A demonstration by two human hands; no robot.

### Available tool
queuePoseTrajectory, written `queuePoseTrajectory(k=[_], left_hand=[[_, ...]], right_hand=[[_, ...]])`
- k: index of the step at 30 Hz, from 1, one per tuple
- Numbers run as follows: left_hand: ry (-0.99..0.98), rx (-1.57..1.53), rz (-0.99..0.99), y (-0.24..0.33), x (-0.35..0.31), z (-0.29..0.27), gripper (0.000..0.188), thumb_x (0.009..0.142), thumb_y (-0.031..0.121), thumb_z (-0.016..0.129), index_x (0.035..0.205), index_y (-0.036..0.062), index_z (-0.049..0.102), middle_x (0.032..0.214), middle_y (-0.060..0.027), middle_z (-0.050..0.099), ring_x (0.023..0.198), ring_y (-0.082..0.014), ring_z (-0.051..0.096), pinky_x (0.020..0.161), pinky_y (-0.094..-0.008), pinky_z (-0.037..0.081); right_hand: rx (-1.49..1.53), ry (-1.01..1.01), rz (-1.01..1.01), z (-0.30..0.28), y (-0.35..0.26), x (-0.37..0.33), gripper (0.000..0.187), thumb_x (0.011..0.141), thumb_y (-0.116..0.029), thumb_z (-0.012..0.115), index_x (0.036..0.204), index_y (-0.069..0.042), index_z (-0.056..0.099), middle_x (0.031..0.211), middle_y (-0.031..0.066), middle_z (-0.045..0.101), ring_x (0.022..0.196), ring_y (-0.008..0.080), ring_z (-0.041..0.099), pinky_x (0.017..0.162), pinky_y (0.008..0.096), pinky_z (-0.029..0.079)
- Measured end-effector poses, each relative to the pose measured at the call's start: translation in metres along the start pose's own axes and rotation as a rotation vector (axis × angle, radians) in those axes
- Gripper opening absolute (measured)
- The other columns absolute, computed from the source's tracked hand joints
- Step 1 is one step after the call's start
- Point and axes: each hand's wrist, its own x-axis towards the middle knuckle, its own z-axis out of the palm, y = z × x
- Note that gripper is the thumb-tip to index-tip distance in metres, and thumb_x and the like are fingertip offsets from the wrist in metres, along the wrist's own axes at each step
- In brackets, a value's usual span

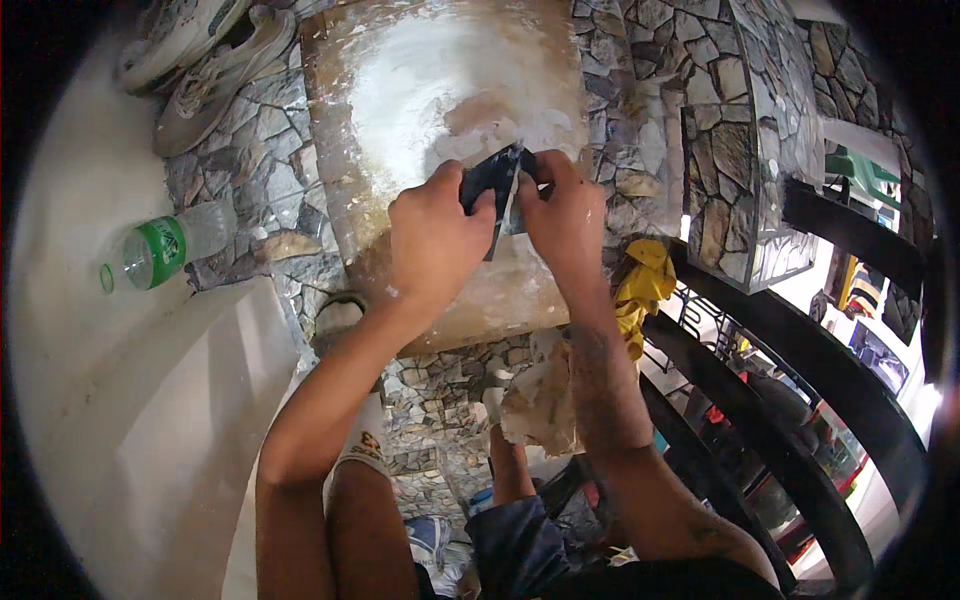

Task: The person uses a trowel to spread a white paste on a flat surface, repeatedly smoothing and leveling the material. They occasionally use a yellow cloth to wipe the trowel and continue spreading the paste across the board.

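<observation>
My left hand (437,225) is closed on a thin, flat black sheet (485,182), its thumb pressed on the near face. At the sheet's right edge my right hand (565,215) pinches a dark part with a pale strip along it. Whether this is one folded sheet or two pieces, I cannot tell. White residue dots the dark top edge. Both hands are over a brown board (470,300), whose far part carries a broad smear of white powdery or pasty coating (410,100).
Stone-patterned flooring (275,185) surrounds the board. Worn shoes (215,80) lie at the far left, with a clear green-labelled bottle (160,250) nearer. A yellow cloth (645,285) hangs by black railing bars (790,305) on the right. A stone-patterned block (720,190) stands behind it.
</observation>
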Motion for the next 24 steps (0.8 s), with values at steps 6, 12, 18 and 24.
queuePoseTrajectory(k=[6, 12, 18, 24], left_hand=[[0.006, 0.045, 0.058, -0.003, 0.013, 0.015, 0.021, 0.07, 0.016, 0.067, 0.075, -0.0016, 0.055, 0.063, -0.0219, 0.058, 0.06, -0.0384, 0.059, 0.054, -0.0416, 0.047], [0.027, 0.14, 0.017, -0.018, 0.025, 0.003, 0.022, 0.072, 0.019, 0.065, 0.071, -0.0005, 0.055, 0.062, -0.0217, 0.058, 0.061, -0.0383, 0.059, 0.057, -0.0438, 0.048], [-0.007, 0.19, 0.166, 0.002, -0.011, -0.002, 0.021, 0.075, 0.02, 0.062, 0.068, 0.0026, 0.053, 0.06, -0.017, 0.058, 0.059, -0.0341, 0.06, 0.055, -0.0421, 0.047], [-0.009, 0.152, 0.288, -0.019, 0.001, 0.011, 0.014, 0.075, 0.015, 0.059, 0.071, 0.0039, 0.051, 0.061, -0.0161, 0.057, 0.057, -0.0338, 0.058, 0.054, -0.0427, 0.046]], right_hand=[[0.176, 0.072, 0.047, 0.005, 0.005, -0.014, 0.015, 0.074, -0.007, 0.06, 0.087, 0.001, 0.057, 0.074, 0.0202, 0.062, 0.064, 0.0363, 0.061, 0.059, 0.0406, 0.048], [0.148, 0.124, 0.015, 0.011, 0.007, -0.025, 0.018, 0.072, -0.005, 0.06, 0.088, 0.001, 0.057, 0.074, 0.0196, 0.061, 0.064, 0.0353, 0.061, 0.057, 0.0399, 0.048], [0.118, 0.258, 0.156, 0.005, 0.016, -0.018, 0.018, 0.072, -0.008, 0.063, 0.083, -0.001, 0.051, 0.067, 0.0159, 0.058, 0.057, 0.0323, 0.059, 0.053, 0.0393, 0.045], [0.306, 0.162, 0.185, 0.016, -0.014, -0.031, 0.017, 0.073, -0.003, 0.06, 0.083, -0.001, 0.047, 0.065, 0.0174, 0.056, 0.057, 0.0332, 0.059, 0.051, 0.0396, 0.044]])
